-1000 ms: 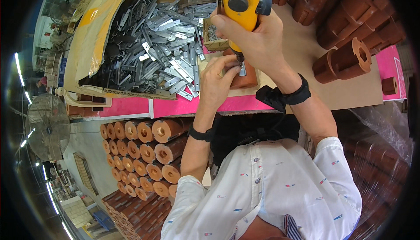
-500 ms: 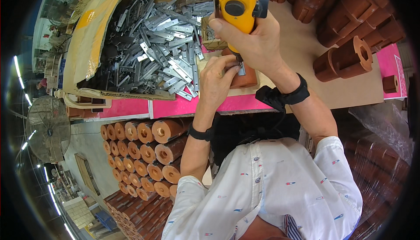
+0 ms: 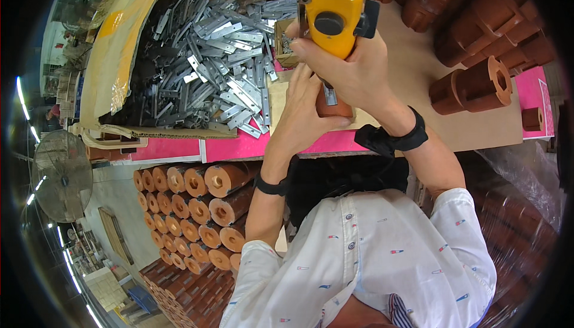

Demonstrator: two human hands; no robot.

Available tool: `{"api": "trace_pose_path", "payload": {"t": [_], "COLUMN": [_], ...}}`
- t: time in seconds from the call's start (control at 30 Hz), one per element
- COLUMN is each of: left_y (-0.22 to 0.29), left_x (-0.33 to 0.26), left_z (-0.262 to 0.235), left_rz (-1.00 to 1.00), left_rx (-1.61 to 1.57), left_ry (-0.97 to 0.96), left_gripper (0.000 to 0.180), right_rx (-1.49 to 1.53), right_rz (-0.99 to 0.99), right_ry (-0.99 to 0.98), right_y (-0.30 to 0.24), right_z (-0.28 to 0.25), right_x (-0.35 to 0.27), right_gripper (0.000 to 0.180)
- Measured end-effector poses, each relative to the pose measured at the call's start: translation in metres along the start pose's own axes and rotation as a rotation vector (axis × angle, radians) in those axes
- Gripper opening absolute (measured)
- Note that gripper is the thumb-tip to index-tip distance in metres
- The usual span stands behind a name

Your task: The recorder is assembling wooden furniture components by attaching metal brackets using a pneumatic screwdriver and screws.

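Note:
My right hand [image 3: 359, 71] grips a yellow power screwdriver [image 3: 333, 14] held upright, its tip pointing down onto a metal bracket [image 3: 329, 95] on a brown wooden cylinder [image 3: 335, 108]. My left hand [image 3: 305, 113] wraps around that cylinder from the left and steadies it on a wooden board [image 3: 278, 104] at the bench edge. A black band sits on each wrist.
A big heap of grey metal brackets [image 3: 203, 71] lies in a cardboard tray to the left. A small box of screws [image 3: 286, 44] stands behind the board. Brown cylinders [image 3: 472, 86] crowd the right of the bench, and more are stacked [image 3: 197, 208] below. A fan [image 3: 60, 175] stands at left.
The yellow screwdriver has shifted slightly with my right hand; the left hand stays on the cylinder.

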State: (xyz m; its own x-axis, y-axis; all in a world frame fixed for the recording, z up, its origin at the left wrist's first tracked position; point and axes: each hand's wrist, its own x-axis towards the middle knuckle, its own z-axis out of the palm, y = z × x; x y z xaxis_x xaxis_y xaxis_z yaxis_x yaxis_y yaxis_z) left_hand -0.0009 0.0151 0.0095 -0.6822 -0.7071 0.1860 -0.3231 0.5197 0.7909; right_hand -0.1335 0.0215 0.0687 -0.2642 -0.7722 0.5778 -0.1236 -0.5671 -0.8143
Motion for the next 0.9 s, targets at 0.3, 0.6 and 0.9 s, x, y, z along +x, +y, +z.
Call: {"api": "trace_pose_path", "payload": {"t": [0.3,0.6,0.9], "left_y": [-0.013,-0.015,-0.016], "left_x": [0.003,0.003,0.004], "left_z": [0.006,0.009,0.004], "left_rz": [-0.055,-0.039,0.036], "left_rx": [-0.048,-0.041,0.047], "left_ry": [-0.029,-0.002,-0.017], "left_gripper": [0.1,0.108,0.11], "right_rx": [-0.042,-0.017,0.018], "right_rz": [0.035,0.088,0.164], "right_ry": [-0.03,-0.009,-0.058], "right_y": [-0.009,-0.004,0.006], "right_z": [-0.004,-0.009,-0.012], "right_x": [-0.001,-0.006,-0.003], "right_gripper": [0.016,0.016,0.032]}}
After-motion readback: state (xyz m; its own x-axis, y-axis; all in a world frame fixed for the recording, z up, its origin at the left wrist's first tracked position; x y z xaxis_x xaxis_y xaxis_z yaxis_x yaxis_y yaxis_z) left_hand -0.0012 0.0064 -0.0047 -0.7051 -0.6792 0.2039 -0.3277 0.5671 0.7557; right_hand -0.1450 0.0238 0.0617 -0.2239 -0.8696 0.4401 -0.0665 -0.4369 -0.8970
